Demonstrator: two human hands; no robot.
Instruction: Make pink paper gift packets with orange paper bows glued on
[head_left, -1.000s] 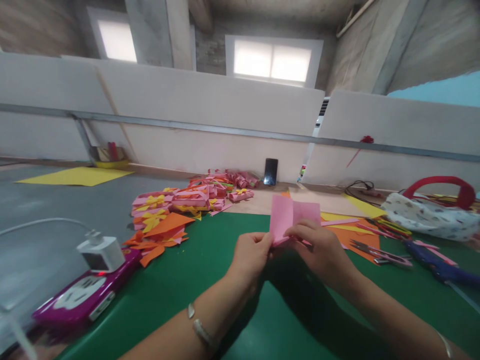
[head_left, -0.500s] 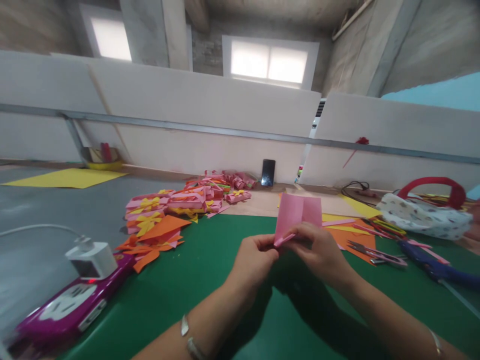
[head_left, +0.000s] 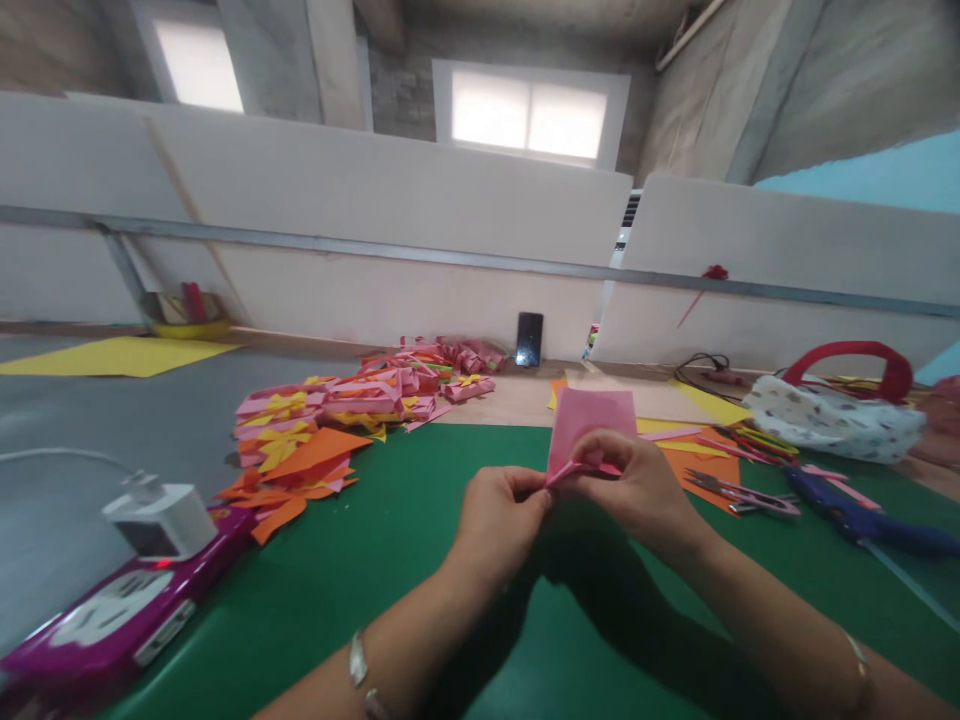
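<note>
A small sheet of pink paper [head_left: 592, 415] stands up between my hands above the green mat [head_left: 420, 530], its lower edge folded or rolled over into a narrow strip. My left hand [head_left: 504, 510] pinches the left end of that strip between thumb and fingers. Curled over the lower right part of the paper, my right hand [head_left: 630, 485] grips the strip near its middle, thumb below and fingers above. Its fingers hide part of the fold.
Left lie pink paper pieces with yellow flowers [head_left: 281, 445], and a purple power strip [head_left: 97, 620] with a white charger [head_left: 161, 520]. Right are scissors [head_left: 742, 492], a blue glue gun [head_left: 862, 515] and a red-handled basket [head_left: 832, 420]. A phone [head_left: 529, 340] leans at the back.
My right fingers have curled further over the paper's lower edge, and the folded strip has turned slightly. Both hands keep hold. The whole view has shifted a little.
</note>
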